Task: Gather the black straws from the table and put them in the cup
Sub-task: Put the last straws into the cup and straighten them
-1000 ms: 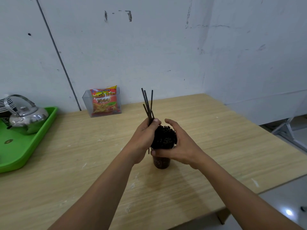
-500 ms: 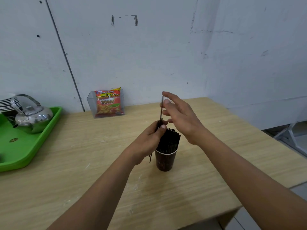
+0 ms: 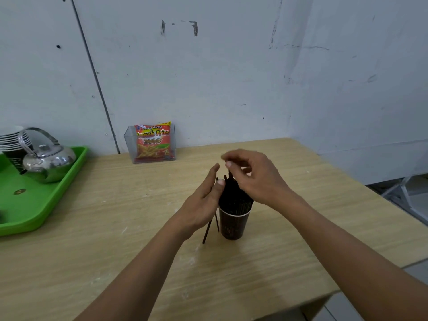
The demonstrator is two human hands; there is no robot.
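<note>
Black straw ends sit at both sets of fingers, frame centre. Right hand [image 3: 254, 179]: fingers curled, tips [image 3: 229, 164] nearly closed over the top of a raised straw [image 3: 230, 176] that stands above the rest. It reads as a pinch steering that straw down, though blur softens the contact. Left hand [image 3: 201, 202]: fingers almost straight, palm turned toward the cup, thumb [image 3: 220, 182] pinning two loose straws [image 3: 209, 229] against them. These hang outside the cup on its left. Cannot tell whether their lower ends touch the table.

Judgement: left acts as a holder, keeping the remaining stock next to the rim so right can feed single pieces.

Bundle [image 3: 236, 200] already fills the cup [image 3: 232, 225], fanning above its white rim. The cup stands upright on the table [image 3: 115, 228], just right of the left palm. Space looks tight, so the next straws may need wiggling in. No other straws visible on the table.

Left edge: green tray [image 3: 46, 205] with kettle [image 3: 46, 163] and stacked cups [image 3: 11, 140]. Upper centre, against the wall: snack bag [image 3: 152, 142] in a clear holder.
</note>
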